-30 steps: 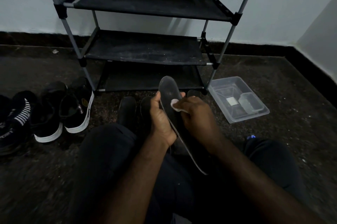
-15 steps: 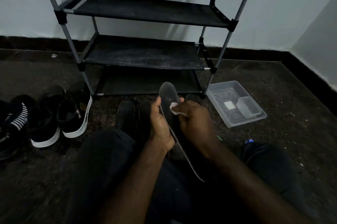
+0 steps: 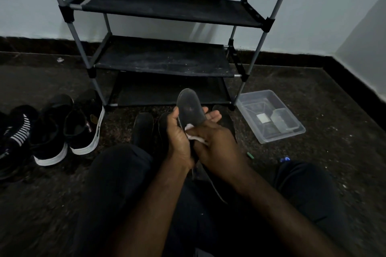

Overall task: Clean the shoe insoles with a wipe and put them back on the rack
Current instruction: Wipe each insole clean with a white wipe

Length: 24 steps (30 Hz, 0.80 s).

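Head view, looking down over legs (image 3: 117, 183) in black trousers on a dark speckled floor (image 3: 313, 93).

At centre, gripping a dark insole (image 3: 190, 108) with the left hand (image 3: 179, 141): thumb laid along the insole's 9 o'clock edge, fingers (image 3: 212, 116) wrapped behind it and showing past its 3 o'clock edge, only loosely bent. Toe end up toward 12 o'clock, tilted; heel end running down toward 5 o'clock between the thighs.

Pressing a small white wipe (image 3: 193, 134) against the insole's face with the right hand (image 3: 219, 146), fingers curled round the wipe, just below the toe part and touching the left hand.

Straight beyond at 12 o'clock, a black shoe rack (image 3: 165, 5) on grey poles against a pale wall (image 3: 313, 5), with pale dusty marks on the middle shelf.

Toward 9 o'clock on the floor, white-soled shoes (image 3: 83, 131), a black pair side by side; farther out at the left edge, striped shoes (image 3: 18, 133).

Just past the hands, near the rack's foot, dark shoes (image 3: 143, 127), partly hidden by the hands.

At 2 o'clock, beside the rack's right foot, a clear container (image 3: 281, 136) holding a small white square (image 3: 262, 118).

At 4 o'clock, near the right knee, a green scrap (image 3: 250, 155) and a blue scrap (image 3: 285, 159), too small to tell what.
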Available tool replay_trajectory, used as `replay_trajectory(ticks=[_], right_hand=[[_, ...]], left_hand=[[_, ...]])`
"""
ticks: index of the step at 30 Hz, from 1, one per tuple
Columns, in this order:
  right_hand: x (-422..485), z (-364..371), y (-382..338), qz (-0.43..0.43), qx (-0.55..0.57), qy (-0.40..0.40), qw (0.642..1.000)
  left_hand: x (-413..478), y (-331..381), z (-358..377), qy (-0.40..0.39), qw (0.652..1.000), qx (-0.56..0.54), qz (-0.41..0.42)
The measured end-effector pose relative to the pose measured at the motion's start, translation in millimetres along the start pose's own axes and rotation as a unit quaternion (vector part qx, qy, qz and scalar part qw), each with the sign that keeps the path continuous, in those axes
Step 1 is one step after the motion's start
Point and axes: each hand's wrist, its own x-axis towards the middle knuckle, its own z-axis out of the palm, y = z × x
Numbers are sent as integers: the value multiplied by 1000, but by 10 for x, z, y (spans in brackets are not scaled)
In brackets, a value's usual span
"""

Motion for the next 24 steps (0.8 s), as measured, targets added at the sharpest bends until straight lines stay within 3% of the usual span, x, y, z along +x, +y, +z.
replay_trajectory(ticks=[5, 11, 16, 20, 24], right_hand=[[131, -61, 202, 66, -62, 46, 995], [34, -16, 63, 43, 17, -6, 999], [180, -21, 188, 118, -8, 66, 991], [81, 58, -8, 61, 74, 8, 995], [140, 4, 145, 58, 6, 36, 998]], left_hand=[[17, -89, -25, 1, 1000, -8, 4], [-26, -9, 19, -7, 1000, -9, -7], [2, -67, -20, -10, 1000, -11, 9], [-7, -15, -25, -11, 1000, -6, -5], [-37, -23, 0, -15, 1000, -10, 1]])
